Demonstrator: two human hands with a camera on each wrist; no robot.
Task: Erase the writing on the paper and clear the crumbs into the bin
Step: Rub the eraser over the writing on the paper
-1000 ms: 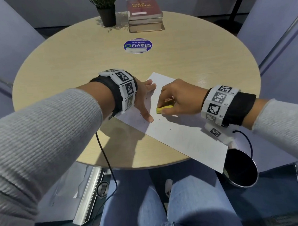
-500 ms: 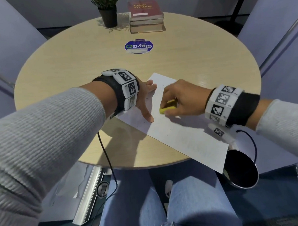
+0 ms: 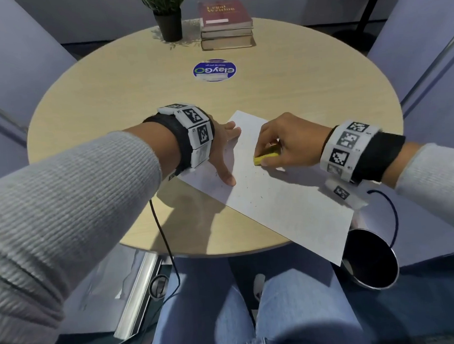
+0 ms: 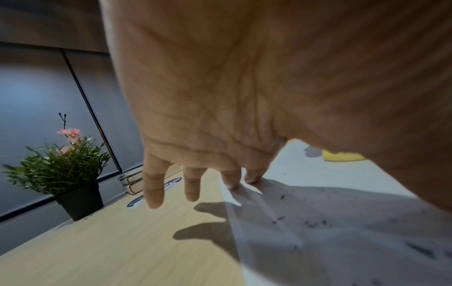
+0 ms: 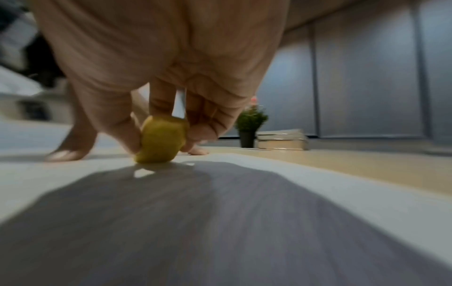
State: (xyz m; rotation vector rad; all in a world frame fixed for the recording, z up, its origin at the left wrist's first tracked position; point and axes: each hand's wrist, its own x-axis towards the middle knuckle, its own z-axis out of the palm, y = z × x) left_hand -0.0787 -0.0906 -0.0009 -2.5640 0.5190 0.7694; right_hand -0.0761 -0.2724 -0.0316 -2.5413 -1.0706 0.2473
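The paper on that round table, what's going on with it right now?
A person seated at the table is rubbing out marks on the paper. The right hand pinches a yellow eraser and presses it against the sheet. The left hand lies flat, fingers spread, holding the paper's far left corner down. Dark eraser crumbs are scattered over the sheet, not yet cleared. The near corner of the paper juts past the table edge above a dark round bin.

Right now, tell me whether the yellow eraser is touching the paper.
Touching. In the right wrist view the yellow eraser, pinched by the right hand, sits on the paper with no gap beneath it.
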